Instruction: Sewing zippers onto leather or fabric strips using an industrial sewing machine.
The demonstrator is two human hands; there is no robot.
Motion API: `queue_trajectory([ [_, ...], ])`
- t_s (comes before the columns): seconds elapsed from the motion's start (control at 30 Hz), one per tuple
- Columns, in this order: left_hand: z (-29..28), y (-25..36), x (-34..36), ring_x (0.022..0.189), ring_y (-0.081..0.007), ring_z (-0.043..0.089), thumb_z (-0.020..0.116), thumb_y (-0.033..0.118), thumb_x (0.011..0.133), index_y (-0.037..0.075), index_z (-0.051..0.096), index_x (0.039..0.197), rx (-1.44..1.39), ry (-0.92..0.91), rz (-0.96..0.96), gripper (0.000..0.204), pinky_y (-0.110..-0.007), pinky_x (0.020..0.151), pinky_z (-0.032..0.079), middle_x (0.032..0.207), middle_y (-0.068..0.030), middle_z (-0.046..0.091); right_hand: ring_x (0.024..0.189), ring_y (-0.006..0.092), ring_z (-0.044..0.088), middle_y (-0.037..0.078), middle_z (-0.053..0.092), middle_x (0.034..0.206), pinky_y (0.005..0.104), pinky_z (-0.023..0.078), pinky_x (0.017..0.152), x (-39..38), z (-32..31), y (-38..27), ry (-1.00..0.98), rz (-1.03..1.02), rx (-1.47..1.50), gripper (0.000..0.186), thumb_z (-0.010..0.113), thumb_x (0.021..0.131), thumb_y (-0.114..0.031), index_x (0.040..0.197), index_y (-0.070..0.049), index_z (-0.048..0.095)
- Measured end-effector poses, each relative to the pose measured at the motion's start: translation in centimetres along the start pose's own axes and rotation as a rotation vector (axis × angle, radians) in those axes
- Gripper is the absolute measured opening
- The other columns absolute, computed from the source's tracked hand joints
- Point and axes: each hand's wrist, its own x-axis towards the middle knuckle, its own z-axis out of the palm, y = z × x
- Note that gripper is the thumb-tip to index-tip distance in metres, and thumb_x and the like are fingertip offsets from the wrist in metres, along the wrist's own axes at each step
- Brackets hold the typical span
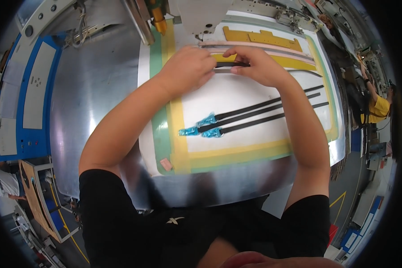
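Observation:
Both hands are at the far part of a white board with green and yellow tape borders (236, 156), below a machine head (201, 18). A short stretch of black strap (225, 64) shows between them. My left hand (190, 67) is closed at the strap's left end, its fingertips mostly hidden behind the hand. My right hand (259, 66) pinches the strap between thumb and fingers, the index finger raised above it. Nearer to me lie three black straps (263, 109) side by side, their left ends wrapped in shiny blue film (210, 131).
A yellow notched template (263, 38) and long pinkish strips (295, 54) lie behind my hands. Bare metal table (94, 98) spans the left side. A blue cabinet (33, 94) stands beyond it. People are at far left and right, one in a yellow shirt (378, 109).

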Motion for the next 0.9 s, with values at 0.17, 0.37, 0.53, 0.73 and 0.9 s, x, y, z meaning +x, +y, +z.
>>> queue_trajectory([
  [0.17,2.4,-0.1,-0.2,0.119,-0.0334,0.061,0.072,0.053,0.09,0.004,0.072,0.118,0.182,0.061,-0.564,0.057,-0.046,0.105,0.045,0.121,-0.0137,0.071,0.087,0.0172,0.06,0.007,0.067,0.093,0.0319,0.05,0.082,0.2,-0.3,0.8,0.067,-0.01,-0.085,0.014,0.075,0.09,-0.003,0.101,-0.003,0.067],
  [0.37,-0.2,-0.7,0.3,0.121,-0.0328,0.061,0.064,0.06,0.093,0.0,0.068,0.129,0.179,-0.331,-0.707,0.07,-0.047,0.106,0.045,0.124,-0.0159,0.07,0.089,0.0252,0.066,0.012,0.07,0.099,0.0348,0.052,0.084,3.0,0.1,-0.1,0.148,-0.112,-0.159,0.017,0.077,0.087,-0.004,0.102,-0.001,0.071],
  [0.53,0.2,-1.8,-0.3,0.11,-0.0359,0.065,0.067,0.045,0.096,0.003,0.071,0.124,0.128,-0.153,-0.673,0.05,-0.045,0.099,0.05,0.116,-0.0158,0.071,0.096,0.0331,0.068,0.015,0.07,0.101,0.0404,0.053,0.086,6.2,1.3,0.3,0.315,-0.18,-0.098,0.016,0.075,0.087,-0.009,0.102,-0.005,0.076],
  [0.73,2.5,-3.0,-0.8,0.106,-0.0334,0.066,0.065,0.01,0.093,0.008,0.073,0.122,-0.063,0.007,-0.515,0.03,-0.042,0.094,0.054,0.113,-0.012,0.072,0.1,0.0343,0.067,0.011,0.071,0.105,0.0432,0.054,0.088,6.7,1.2,2.0,0.29,-0.2,-0.319,0.021,0.069,0.086,-0.005,0.103,-0.009,0.079],
  [0.9,2.7,-3.2,-0.6,0.106,-0.0327,0.067,0.061,-0.001,0.089,0.009,0.073,0.123,-0.048,-0.011,-0.489,0.037,-0.041,0.093,0.055,0.114,-0.0107,0.072,0.097,0.0342,0.068,0.012,0.071,0.105,0.0404,0.054,0.087,6.7,1.4,2.3,0.308,-0.254,-0.358,0.034,0.067,0.077,0.007,0.106,-0.006,0.079],
])
